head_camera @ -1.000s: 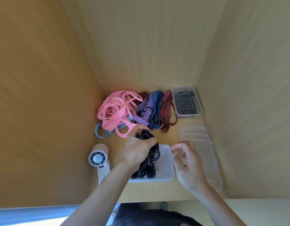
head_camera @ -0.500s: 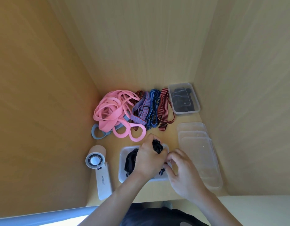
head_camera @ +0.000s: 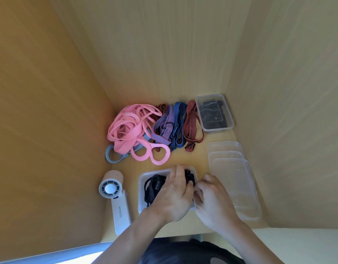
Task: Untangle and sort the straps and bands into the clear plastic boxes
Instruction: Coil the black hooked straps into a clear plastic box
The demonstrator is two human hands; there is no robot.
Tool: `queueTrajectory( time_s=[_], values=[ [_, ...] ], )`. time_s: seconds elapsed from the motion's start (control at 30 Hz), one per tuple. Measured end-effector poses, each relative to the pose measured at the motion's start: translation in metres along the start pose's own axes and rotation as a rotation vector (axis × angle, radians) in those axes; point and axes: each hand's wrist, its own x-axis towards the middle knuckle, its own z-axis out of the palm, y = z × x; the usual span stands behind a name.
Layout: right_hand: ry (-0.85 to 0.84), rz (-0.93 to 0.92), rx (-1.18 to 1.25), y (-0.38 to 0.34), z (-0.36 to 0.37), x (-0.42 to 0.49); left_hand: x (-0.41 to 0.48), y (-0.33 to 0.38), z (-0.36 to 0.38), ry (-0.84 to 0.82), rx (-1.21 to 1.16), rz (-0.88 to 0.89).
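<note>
Black straps [head_camera: 153, 187] had sunk into the clear box [head_camera: 141, 180] at the tabletop's [head_camera: 185, 155] front edge, my left grip [head_camera: 173, 195] still clasping them, my right grip [head_camera: 212, 199] unreadable; one kind nearly sorted.

Light wood desktop [head_camera: 197, 159] walled on three sides by wood-grain panels: left panel [head_camera: 50, 111], darker amber, in shade; back panel [head_camera: 164, 54] and right panel [head_camera: 288, 111], paler, evenly lit. White handheld fan [head_camera: 120, 208] lying along the desktop's left edge.
</note>
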Motion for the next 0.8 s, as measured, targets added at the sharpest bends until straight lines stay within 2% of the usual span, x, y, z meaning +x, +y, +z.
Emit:
queueTrajectory(
  time_s=[0.1, 0.17, 0.33, 0.53, 0.67, 0.8],
  values=[
    [-0.079, 0.004, 0.028, 0.0, -0.007, -0.003, -0.003, -0.006, 0.004, 0.008, 0.129, 0.064],
    [-0.074, 0.028, 0.09, 0.001, -0.01, -0.004, -0.005, -0.007, 0.007, 0.029, 0.165, 0.075],
    [0.118, 0.034, 0.158, 0.001, -0.016, -0.003, -0.008, -0.009, 0.011, 0.102, 0.143, 0.014],
    [0.09, -0.184, 0.154, 0.0, -0.015, 0.006, -0.007, -0.011, 0.013, 0.067, 0.063, 0.047],
    [0.149, -0.194, 0.139, 0.002, -0.009, 0.011, -0.007, -0.011, 0.005, -0.006, -0.018, 0.032],
    [0.186, -0.205, 0.138, 0.005, -0.006, 0.016, -0.008, -0.019, 0.009, 0.08, -0.026, 0.078]
  ],
)
